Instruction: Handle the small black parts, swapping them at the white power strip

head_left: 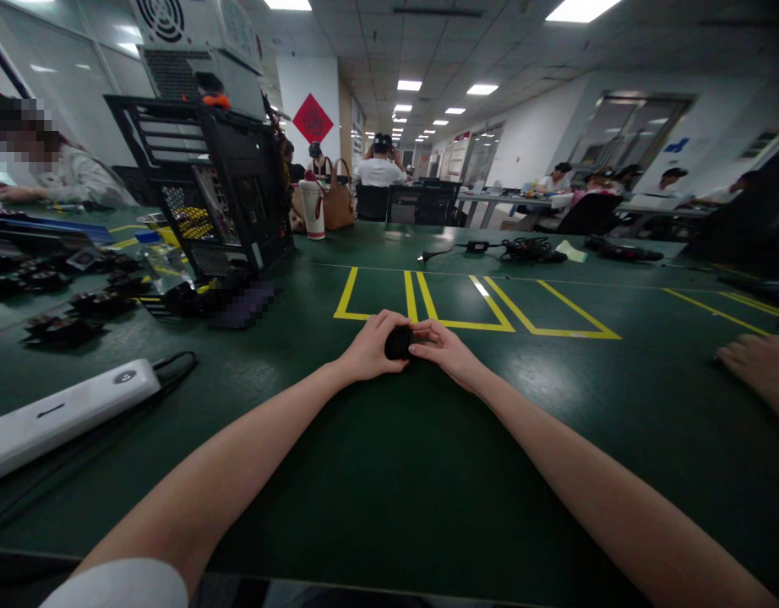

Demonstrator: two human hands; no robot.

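Observation:
Both my arms reach forward over the dark green table (389, 473). My left hand (370, 344) is curled round a small black object (399, 342), and my right hand (445, 348) pinches the same object from the other side. The object sits low, at or just above the table top, right before the yellow taped rectangles (427, 308). What the object is I cannot make out.
An open black computer case (221, 190) stands at the back left, with several black parts (60, 295) beside it. A white power strip (60, 414) lies at the left. Another person's hand (760, 363) rests at the right edge. Cables and an adapter (509, 247) lie farther back.

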